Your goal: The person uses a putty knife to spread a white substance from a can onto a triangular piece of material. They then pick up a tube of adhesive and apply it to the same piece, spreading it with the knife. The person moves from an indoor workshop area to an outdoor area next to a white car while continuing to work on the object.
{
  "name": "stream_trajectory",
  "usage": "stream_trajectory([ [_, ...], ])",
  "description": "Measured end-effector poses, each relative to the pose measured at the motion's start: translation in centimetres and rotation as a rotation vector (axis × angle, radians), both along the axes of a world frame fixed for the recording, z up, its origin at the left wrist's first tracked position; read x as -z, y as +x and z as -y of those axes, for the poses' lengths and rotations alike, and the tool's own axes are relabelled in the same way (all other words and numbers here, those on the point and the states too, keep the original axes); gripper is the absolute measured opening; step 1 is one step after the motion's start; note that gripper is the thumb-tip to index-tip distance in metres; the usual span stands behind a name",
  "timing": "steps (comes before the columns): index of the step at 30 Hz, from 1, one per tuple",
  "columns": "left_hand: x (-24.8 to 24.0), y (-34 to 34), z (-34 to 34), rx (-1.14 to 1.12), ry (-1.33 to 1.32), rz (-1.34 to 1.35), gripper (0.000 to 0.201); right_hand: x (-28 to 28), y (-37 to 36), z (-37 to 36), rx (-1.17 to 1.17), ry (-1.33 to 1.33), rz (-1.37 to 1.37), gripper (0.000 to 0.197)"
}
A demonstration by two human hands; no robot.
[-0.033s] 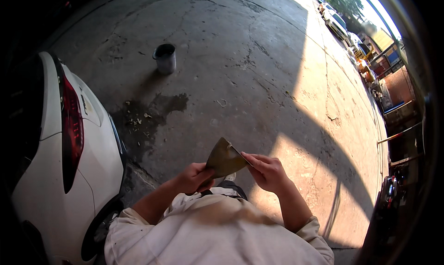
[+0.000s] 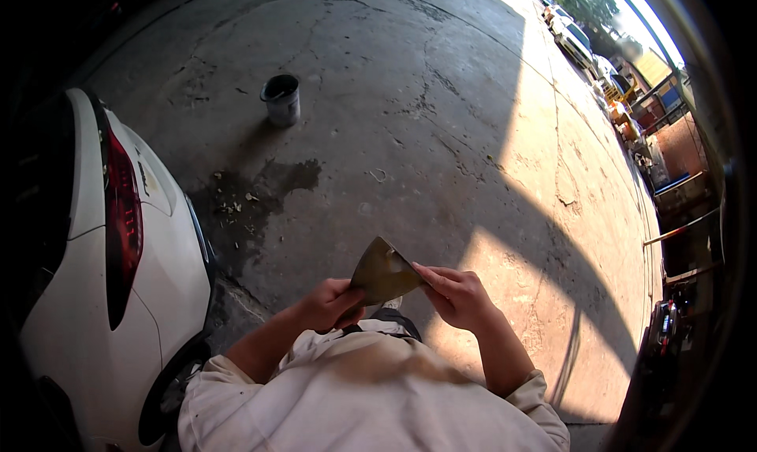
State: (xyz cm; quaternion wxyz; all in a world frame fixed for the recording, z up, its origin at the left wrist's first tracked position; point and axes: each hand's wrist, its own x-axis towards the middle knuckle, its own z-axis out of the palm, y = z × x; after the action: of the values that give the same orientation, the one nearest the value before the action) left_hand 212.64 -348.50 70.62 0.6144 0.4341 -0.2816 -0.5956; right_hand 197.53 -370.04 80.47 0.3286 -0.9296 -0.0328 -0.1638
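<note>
A stiff olive-brown sheet (image 2: 384, 274), tapering to a point at its far end, is held up in front of my body between both hands. My left hand (image 2: 333, 304) pinches its left lower edge, thumb on top. At the sheet's right corner, my right hand (image 2: 457, 294) grips with thumb and fingers, the forefinger stretched along the edge. A small pale mark shows near the sheet's tip. What the sheet is made of I cannot tell for certain.
To my left stands a white car (image 2: 162, 239) with a red tail light (image 2: 124, 223). A grey bucket (image 2: 282, 101) sits ahead on cracked concrete, beyond a wet patch (image 2: 276, 185) with pale scraps. Parked cars (image 2: 574, 40) and stacked goods line the far right.
The sheet has tilted very slightly and the pale mark near its tip looks smaller. Both hands keep almost the same place and grip.
</note>
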Motion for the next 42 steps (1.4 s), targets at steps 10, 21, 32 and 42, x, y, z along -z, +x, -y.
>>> stream_trajectory([
  [10,-0.7,0.4,-0.2,0.293,-0.133,-0.302,0.048,4.1,1.1,-2.2,0.211,1.310,0.049,0.027],
  [21,3.0,1.2,-0.5,-0.155,0.069,-0.228,0.051,1.0,-2.4,-2.2,0.010,1.230,0.229,0.038],
  [32,-1.7,0.7,0.2,0.108,0.102,0.056,0.036,0.6,-1.1,-2.1,0.136,0.264,0.342,0.044],
  [42,-0.1,-1.9,0.4,-0.161,0.046,-0.045,0.026,5.1,-2.9,-1.4,0.352,0.308,-0.095,0.053],
])
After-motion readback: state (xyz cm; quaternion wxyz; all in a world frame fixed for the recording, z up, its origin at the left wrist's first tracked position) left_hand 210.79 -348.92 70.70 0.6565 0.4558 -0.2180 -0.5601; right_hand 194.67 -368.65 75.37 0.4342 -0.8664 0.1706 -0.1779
